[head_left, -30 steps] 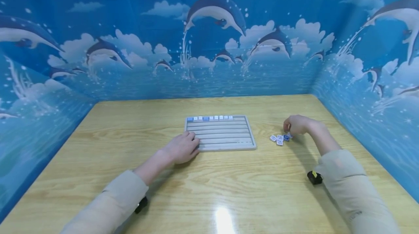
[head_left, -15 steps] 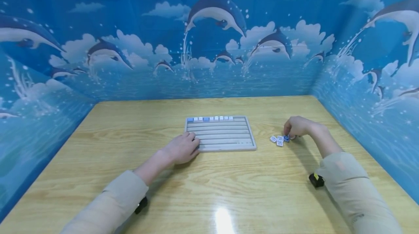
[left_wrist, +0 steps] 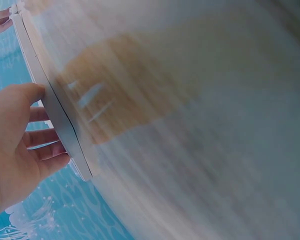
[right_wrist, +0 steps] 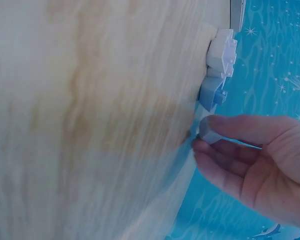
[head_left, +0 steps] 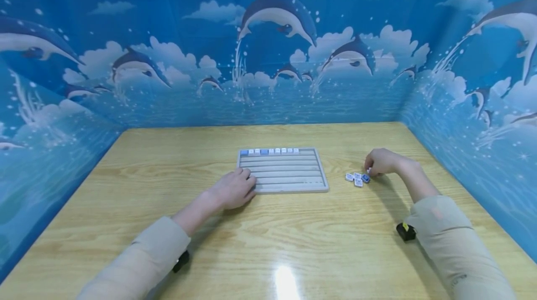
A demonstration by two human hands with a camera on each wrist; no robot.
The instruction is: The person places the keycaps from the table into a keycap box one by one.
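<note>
A grey grooved tray (head_left: 285, 174) lies mid-table in the head view. Along its back groove stands a row of keycaps, mostly white with two blue ones (head_left: 264, 152). My left hand (head_left: 232, 190) grips the tray's near left corner; in the left wrist view the thumb lies on the near edge, the other fingers curl at the side. To the right, my right hand (head_left: 381, 162) pinches a small white keycap (right_wrist: 208, 131) between thumb and fingers, close to the table. Beside it sit a loose blue keycap (head_left: 365, 178) and several white keycaps (head_left: 358, 182) in a cluster.
The wooden table (head_left: 268, 235) ends at a blue dolphin-print curtain (head_left: 260, 90) behind and on both sides. A black device (head_left: 405, 231) shows under the right sleeve. Bare wood lies between the tray and the loose keycaps.
The right hand has shifted very slightly, and a white keycap now shows at its fingertips. The loose keycaps have moved a little to the left. The left hand and tray stay still.
</note>
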